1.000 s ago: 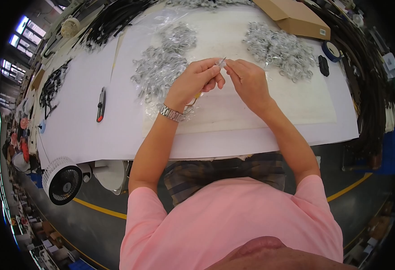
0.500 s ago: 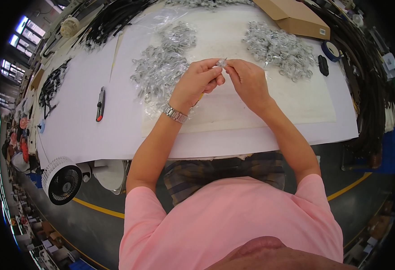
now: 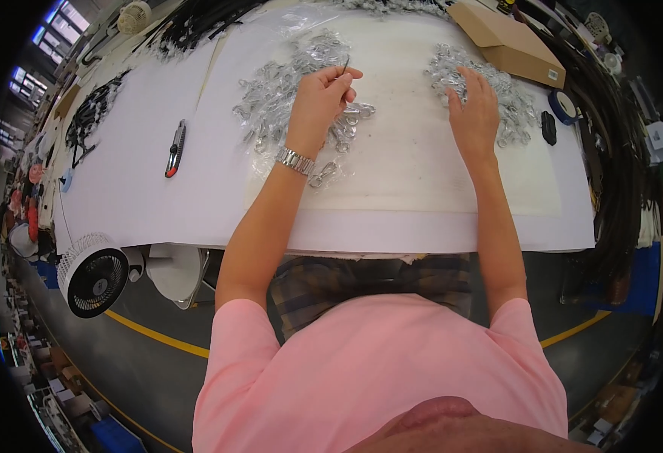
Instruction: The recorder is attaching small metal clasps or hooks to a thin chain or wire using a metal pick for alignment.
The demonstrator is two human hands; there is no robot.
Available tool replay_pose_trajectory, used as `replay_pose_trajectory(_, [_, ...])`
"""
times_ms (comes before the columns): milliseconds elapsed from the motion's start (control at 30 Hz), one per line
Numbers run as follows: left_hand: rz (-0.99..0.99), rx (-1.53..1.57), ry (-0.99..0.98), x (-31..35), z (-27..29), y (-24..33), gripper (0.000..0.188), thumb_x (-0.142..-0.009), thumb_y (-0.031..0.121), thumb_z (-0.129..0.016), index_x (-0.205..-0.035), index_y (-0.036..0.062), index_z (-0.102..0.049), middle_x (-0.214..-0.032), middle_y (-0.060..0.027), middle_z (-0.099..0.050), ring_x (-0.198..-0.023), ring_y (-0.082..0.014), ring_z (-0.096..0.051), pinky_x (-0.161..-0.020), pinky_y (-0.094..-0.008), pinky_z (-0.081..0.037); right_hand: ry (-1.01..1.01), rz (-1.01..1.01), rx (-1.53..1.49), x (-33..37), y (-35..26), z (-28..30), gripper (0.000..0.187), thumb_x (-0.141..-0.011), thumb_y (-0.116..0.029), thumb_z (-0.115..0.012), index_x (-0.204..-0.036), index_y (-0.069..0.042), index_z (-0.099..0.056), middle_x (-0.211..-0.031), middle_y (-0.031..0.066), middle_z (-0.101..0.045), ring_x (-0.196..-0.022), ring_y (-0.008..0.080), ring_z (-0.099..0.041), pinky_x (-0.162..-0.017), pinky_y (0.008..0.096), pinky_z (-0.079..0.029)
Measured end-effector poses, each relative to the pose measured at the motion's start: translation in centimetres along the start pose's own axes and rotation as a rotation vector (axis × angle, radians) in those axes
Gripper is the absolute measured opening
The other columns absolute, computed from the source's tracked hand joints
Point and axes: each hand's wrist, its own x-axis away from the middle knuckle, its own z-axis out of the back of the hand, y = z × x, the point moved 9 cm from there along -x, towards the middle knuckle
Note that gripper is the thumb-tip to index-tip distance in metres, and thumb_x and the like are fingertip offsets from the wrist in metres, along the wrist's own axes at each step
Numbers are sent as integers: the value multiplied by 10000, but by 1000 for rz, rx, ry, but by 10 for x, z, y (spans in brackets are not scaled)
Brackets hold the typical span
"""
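Pinched in the left hand (image 3: 321,100), above the left shiny pile (image 3: 267,106) on the bench (image 3: 188,215): hold the thin dark stick (image 3: 346,63) lightly, pointing away. Move the right hand (image 3: 475,113), loosely spread over the right shiny pile (image 3: 514,98), gently.

1. Left hand (image 3: 322,102): is reaching beyond the wristwatch (image 3: 295,161), thumb and fingers pinching together.
2. Left forearm (image 3: 260,219): is slanting inward up to the wristwatch.
3. Right hand (image 3: 476,117): is extending well right of the wristwatch, thumb standing apart from fingers.
4. Right forearm (image 3: 499,226): is rising almost straight, right of the wristwatch.
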Motion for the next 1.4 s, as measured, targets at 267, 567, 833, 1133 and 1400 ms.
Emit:
replay_pose_trajectory(267, [25,130,9,-7,8,-16,221,-1041,145,-592,-1116,-7,-733,-729,29,-619,-515,-7,-419,-454,-171,-309,-478,220,-182,34,-78,-102,201,-878,-143,-744,-1065,-72,-722,-1056,105,-704,-962,306,-678,-841,428,-545])
replay_pose_trajectory(567, [-365,-413,59,-6,5,9,328,-969,236,-705,-1200,4,-730,-888,-16,-708,-649,-46,-559,-555,-219,-434,-435,-257,-580,26,-26,-85,113,-924,-131,-715,-949,-23,-698,-894,74,-750,-791,199,-706,-740,338,-551])
replay_pose_trajectory(833, [-104,-451,-226,3,-24,-1,338,-909,240,-761,-1144,-4,-753,-934,-38,-746,-735,-70,-602,-639,-256,-495,-625,-732,-1340,48,-23,-109,154,-963,-151,-725,-1032,-26,-666,-915,46,-747,-835,121,-705,-781,249,-529])
replay_pose_trajectory(1133, [-376,-544,-66,7,-25,12,280,-912,231,-763,-1040,-18,-754,-943,-75,-771,-703,-111,-624,-632,-283,-497,-508,-578,-1216,35,-12,-105,173,-974,-178,-728,-1036,-24,-681,-946,64,-748,-895,140,-717,-813,259,-538])
replay_pose_trajectory(1400, [136,-32,-153,10,-14,-2,326,-986,340,-712,-964,14,-721,-911,-117,-769,-494,-34,-397,-463,-220,-308,-484,-558,-1329,25,-23,-86,115,-1020,-111,-648,-1048,0,-640,-929,92,-752,-864,139,-716,-829,268,-568])
